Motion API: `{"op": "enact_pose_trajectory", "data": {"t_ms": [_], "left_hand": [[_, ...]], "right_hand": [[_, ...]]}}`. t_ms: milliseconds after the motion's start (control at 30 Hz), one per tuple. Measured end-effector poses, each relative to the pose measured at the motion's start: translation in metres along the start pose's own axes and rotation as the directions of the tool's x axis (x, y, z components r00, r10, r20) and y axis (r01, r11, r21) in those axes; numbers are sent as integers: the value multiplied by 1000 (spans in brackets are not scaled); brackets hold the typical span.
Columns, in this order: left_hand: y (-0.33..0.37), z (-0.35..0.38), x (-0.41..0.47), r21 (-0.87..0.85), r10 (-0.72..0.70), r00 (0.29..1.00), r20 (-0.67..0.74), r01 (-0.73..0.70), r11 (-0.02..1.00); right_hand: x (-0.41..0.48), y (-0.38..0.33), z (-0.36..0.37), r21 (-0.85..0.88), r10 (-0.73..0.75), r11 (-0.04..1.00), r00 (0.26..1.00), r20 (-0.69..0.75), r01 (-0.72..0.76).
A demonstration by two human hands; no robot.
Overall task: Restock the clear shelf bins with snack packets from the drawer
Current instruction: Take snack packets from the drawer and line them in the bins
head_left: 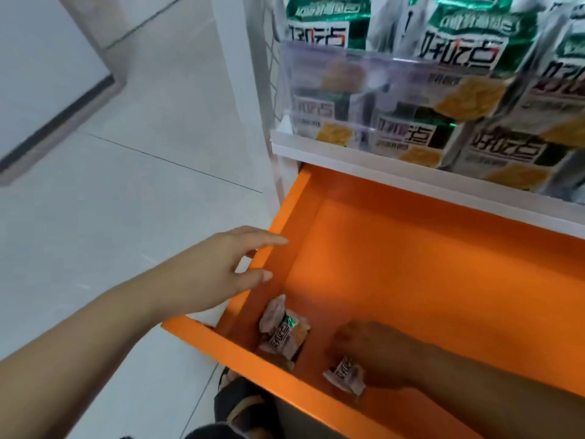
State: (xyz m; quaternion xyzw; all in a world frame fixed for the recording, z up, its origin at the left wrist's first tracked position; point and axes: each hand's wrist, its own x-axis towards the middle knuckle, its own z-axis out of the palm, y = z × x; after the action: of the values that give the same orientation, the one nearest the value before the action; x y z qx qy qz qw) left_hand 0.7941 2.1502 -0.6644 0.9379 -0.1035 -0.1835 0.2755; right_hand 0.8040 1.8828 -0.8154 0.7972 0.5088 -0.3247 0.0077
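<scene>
好吃点 stands in big characters on the bin packets (pixel 468 49) — and again, smaller, on the first packet (pixel 283 334) and second packet (pixel 345 373) in the drawer (pixel 411 248). Finer print — too blurred to read.

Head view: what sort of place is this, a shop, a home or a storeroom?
Most likely a shop or vending corner. Clear shelf bins hold rows of identical snack packets, an orange stock drawer sits open below them, and the floor is pale tile.
</scene>
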Motion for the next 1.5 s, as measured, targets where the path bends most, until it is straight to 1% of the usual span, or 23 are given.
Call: {"op": "enact_pose_trajectory", "data": {"t_ms": [67, 200, 267, 300, 367, 400, 433, 533, 600, 667, 867, 933, 1000, 1033, 1067, 1133, 1200, 1233, 1267, 1300, 1367, 1433, 1500], "left_hand": [[1, 1, 0, -10, -2, 1000, -10, 2, 1000], [3, 0, 0, -35, -11, 1000, -15, 10, 999], [4, 0, 0, -40, -16, 1000, -11, 15, 999], [4, 0, 0, -44, -16, 1000, -11, 16, 999], [3, 0, 0, -47, -15, 1000, -12, 15, 999], [3, 1, 0, -49, -17, 1000, -12, 17, 999], [2, 1, 0, -55, -21, 1000, -15, 20, 998], [2, 1, 1, -72, -29, 999, -20, 27, 997], [1, 2, 1, -73, -25, 1000, -19, 23, 997], [1, 2, 1, -70, -23, 1000, -14, 22, 997], [0, 1, 1, -76, -27, 1000, -2, 26, 997], [1, 1, 1, -78, -31, 1000, -2, 31, 996], [1, 1, 0, -74, -39, 999, -1, 39, 996], [1, 1, 0, -73, -45, 999, -1, 45, 996], [1, 1, 0, -72, -50, 999, 0, 50, 996], [1, 0, 0, -71, -55, 998, 3, 55, 996], [1, 0, 0, -72, -58, 998, 8, 58, 996], [1, 0, 0, -70, -60, 998, 9, 60, 996], [2, 0, 0, -68, -63, 998, 10, 64, 996], [2, 0, 0, -68, -67, 998, 9, 68, 995], [4, 0, -1, -66, -73, 997, 4, 74, 995], [4, 0, -1, -62, -73, 997, 2, 73, 995], [4, -1, -1, -66, -71, 997, 7, 71, 995]], "right_hand": [[5, 3, 9, -60, -13, 998, 1000, 19, 14], [7, 11, 7, -41, 133, 991, 988, 78, -130], [8, 13, 3, -28, 151, 988, 987, 56, -150], [10, 13, 1, 5, 148, 989, 989, 10, -148], [16, 7, -11, 145, 142, 981, 983, -116, -125], [21, 2, -18, 214, 142, 971, 978, -156, -107], [27, -4, -25, 265, 140, 960, 976, -167, -93], [49, -21, -37, 331, 124, 940, 987, -105, -82], [61, -27, -36, 333, 126, 937, 991, -43, -104], [68, -29, -31, 386, 137, 913, 990, 20, -134], [65, -34, -29, 535, 181, 833, 983, -19, -143], [62, -38, -26, 576, 215, 806, 974, -66, -139], [59, -39, -21, 673, 281, 722, 957, -70, -163], [56, -38, -20, 689, 301, 702, 952, -61, -178], [54, -37, -21, 665, 303, 723, 951, -58, -190], [49, -36, -25, 537, 272, 823, 959, -82, -187], [43, -39, -36, 309, 204, 940, 966, -161, -147], [42, -42, -41, 181, 147, 978, 966, -214, -109], [43, -44, -43, 63, 84, 996, 967, -242, -70], [45, -47, -47, -14, 30, 999, 967, -251, -35], [53, -49, -53, -78, -11, 997, 969, -249, -8], [58, -49, -59, -123, -4, 992, 986, -167, -17], [59, -46, -63, -29, 39, 999, 996, -81, -42]]}}
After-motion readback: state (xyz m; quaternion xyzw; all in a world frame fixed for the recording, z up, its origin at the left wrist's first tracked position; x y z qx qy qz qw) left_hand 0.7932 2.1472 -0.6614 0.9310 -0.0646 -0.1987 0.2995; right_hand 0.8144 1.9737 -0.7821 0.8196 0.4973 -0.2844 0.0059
